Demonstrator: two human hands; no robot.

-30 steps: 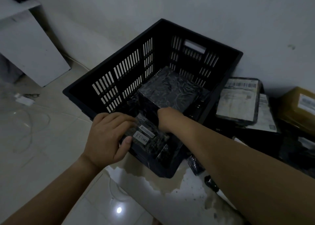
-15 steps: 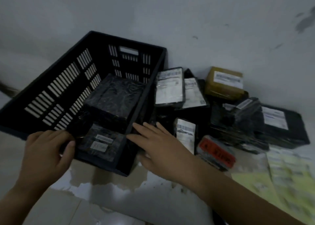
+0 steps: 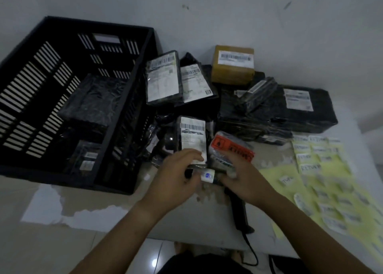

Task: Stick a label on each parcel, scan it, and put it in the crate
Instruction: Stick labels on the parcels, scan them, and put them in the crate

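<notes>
Both hands have left the crate, parcel dropped inside: left hand closes on the next parcel, right hand loosely curled beside the scanner. Labelling comes next.

1. Two forearms enter from the lower edge of the head view; both are bare from the frame edge to the wrist, with no sleeve visible.
2. Left hand: bare, no glove, no ring and no wristband visible. The fingernails appear short; finer detail is lost in the dim, blurred picture.
3. Right hand: bare, no glove, no watch and no bracelet visible at the wrist. The fingertips are motion-blurred.
4. A dark garment, black or near black, shows at the bottom centre between the forearms. Its type and any markings cannot be determined.
</notes>
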